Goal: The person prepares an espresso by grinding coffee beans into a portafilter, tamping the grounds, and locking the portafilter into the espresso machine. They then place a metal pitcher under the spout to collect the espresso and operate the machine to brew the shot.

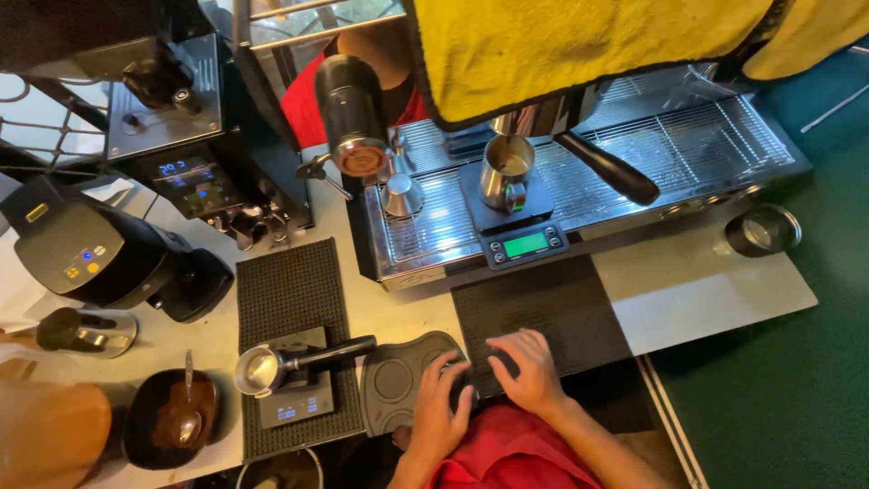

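Both hands rest at the near edge of the counter, empty. The left hand (441,407) lies flat with fingers apart on the right part of a dark tamping stand (403,380), covering one of its round wells. The right hand (528,369) lies palm down, fingers loosely spread, on the near edge of a ribbed black mat (552,308). Neither grips anything; they seem to be braced there, close to the tools, in a waiting posture.

Just left of the stand a portafilter (294,360) lies on a small scale (294,403), which sits on a second mat (290,290). Its long axis runs almost left to right, tilted slightly: the metal basket is at the left, mouth up, and the black handle points right and a little far, its tip close to the stand. That puts the handle end toward the left hand, easy to take.

Farther back, a steel jug (502,172) stands upright on another scale (520,237) on the drip tray of the espresso machine (688,145), under its spout, apparently to catch and weigh a shot. A yellow cloth (579,45) drapes over the machine top. A grinder (100,254) stands at the far left.
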